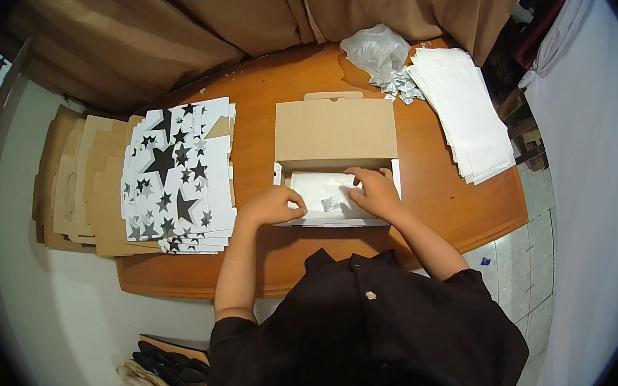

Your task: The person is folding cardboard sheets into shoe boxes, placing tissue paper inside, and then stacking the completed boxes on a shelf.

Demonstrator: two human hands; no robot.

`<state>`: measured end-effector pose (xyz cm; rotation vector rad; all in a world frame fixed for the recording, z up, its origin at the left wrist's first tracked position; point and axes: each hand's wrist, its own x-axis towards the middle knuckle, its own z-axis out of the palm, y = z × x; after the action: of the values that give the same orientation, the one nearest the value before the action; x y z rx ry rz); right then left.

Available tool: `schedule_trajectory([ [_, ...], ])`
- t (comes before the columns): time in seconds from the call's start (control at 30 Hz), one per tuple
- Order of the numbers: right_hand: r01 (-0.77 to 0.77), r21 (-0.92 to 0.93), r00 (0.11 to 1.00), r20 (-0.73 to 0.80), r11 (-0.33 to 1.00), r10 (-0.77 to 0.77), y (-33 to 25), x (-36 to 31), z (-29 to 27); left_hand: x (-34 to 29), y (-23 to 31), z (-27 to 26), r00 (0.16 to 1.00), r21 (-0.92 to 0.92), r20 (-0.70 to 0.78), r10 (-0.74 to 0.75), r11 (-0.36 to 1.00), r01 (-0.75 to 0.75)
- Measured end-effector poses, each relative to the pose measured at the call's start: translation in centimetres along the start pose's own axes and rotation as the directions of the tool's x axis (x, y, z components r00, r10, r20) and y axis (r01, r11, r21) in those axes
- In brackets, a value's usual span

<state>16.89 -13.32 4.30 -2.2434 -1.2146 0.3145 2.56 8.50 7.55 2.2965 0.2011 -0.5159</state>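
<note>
An open cardboard box (334, 128), brown inside with white outer edges, stands in front of me with its lid tipped back. In it lies a sheet of white paper (315, 184), and on the paper is a small silvery sachet (330, 203). My left hand (275, 205) is over the box's near left corner, its fingers curled inward at the paper; whatever they hold is hidden. On the other side, my right hand (375, 191) reaches over the right wall with fingers apart, close to the paper and right of the sachet.
Star-printed flat box blanks (182, 174) overlap brown cardboard pieces (106, 185) on the left. At the back right, a clear plastic bag (377, 49) lies by silvery sachets (404, 87) and a stack of white paper (464, 113). Brown curtains hang behind the wooden table (250, 110).
</note>
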Motion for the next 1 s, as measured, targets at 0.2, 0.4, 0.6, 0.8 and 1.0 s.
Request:
schedule_trajectory([
  [0.2,-0.037,0.134,0.936,-0.342,0.99,0.081,1.5,2.2,-1.7,-4.9,2.6,2.6,0.753,0.163,-0.606,0.255,0.967,-0.196],
  [0.4,-0.202,0.547,0.676,-0.523,0.813,0.519,7.6,6.5,-1.9,-3.9,1.2,8.6,0.774,0.354,-0.545,0.324,0.925,-0.138],
  [0.6,-0.065,0.891,0.815,-0.212,0.45,0.539,6.2,5.3,-4.1,-1.2,-1.0,13.4,0.67,0.335,-0.647,0.364,0.925,-0.179],
  [0.8,0.137,0.729,0.794,-0.486,0.671,0.366,2.3,1.1,-3.9,-0.3,-0.7,14.3,0.626,0.401,-0.678,0.386,0.907,-0.126],
  [1.0,0.152,0.697,0.81,-0.494,0.701,0.315,0.8,-2.7,-1.6,1.1,-1.8,16.2,0.42,0.506,-0.75,0.511,0.852,-0.135],
])
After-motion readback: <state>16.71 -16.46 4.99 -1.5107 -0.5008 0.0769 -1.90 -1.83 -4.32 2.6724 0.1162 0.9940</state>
